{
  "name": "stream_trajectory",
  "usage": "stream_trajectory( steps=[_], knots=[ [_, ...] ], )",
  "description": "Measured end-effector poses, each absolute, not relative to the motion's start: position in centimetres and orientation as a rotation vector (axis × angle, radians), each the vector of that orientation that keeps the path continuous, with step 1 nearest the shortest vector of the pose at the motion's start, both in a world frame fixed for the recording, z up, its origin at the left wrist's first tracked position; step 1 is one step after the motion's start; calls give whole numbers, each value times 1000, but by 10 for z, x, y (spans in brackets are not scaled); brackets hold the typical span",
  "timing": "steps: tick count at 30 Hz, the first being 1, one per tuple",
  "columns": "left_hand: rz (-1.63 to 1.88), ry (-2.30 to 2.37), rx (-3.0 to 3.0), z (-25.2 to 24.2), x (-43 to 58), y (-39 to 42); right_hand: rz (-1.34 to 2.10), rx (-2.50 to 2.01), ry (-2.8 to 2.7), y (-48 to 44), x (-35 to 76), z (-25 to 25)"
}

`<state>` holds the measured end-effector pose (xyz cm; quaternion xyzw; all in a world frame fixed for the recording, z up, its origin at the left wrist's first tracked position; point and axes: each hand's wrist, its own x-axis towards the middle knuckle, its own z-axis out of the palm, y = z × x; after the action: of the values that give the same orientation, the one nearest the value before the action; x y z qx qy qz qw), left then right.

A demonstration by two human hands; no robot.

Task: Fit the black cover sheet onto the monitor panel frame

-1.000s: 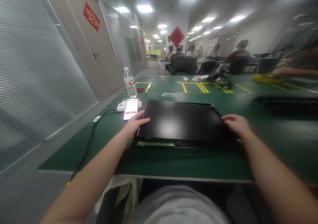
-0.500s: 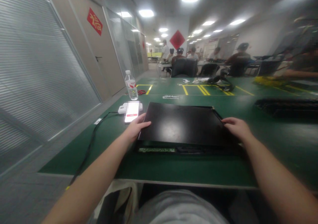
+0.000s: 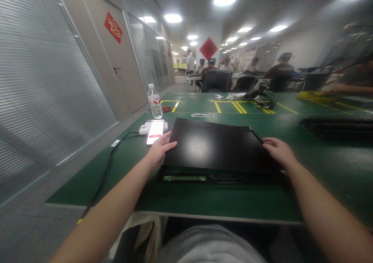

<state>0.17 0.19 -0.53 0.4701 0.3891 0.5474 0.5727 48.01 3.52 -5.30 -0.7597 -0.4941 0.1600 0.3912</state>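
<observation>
A flat black display panel [image 3: 215, 146] with a glossy top lies tilted over a black frame [image 3: 247, 178] on the green table. Along the frame's near side shows a strip of green circuit board [image 3: 184, 178]. My left hand [image 3: 159, 150] grips the panel's left edge, thumb on top and fingers beneath. On the other side my right hand [image 3: 278, 151] is closed on the panel's right edge, its lower fingers partly hidden. The panel's near edge is raised above the board strip. Its underside is out of sight.
Left of the panel, a lit phone [image 3: 155, 132] leans on a white power strip [image 3: 143, 129] with a black cable [image 3: 107, 165]. Behind stand a water bottle [image 3: 155, 102] and red-handled scissors [image 3: 166, 109]. A dark stacked item [image 3: 338, 127] lies right. People sit farther back.
The panel's far left corner has risen slightly, and the light reflection on it has grown brighter. Both hands keep nearly the same hold.
</observation>
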Motion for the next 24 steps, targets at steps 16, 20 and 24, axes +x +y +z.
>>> stream_trajectory(
  steps=[16, 20, 24],
  knots=[
    [1401, 866, 1153, -9, -2, 3, 721, -1574, -822, 32, 470, -40],
    [1448, 892, 1127, -7, -6, 3, 907, -1232, -725, 14, 456, -14],
    [1438, 880, 1113, -4, -7, 2, 1234, -1166, -501, -12, 445, 9]
  ],
)
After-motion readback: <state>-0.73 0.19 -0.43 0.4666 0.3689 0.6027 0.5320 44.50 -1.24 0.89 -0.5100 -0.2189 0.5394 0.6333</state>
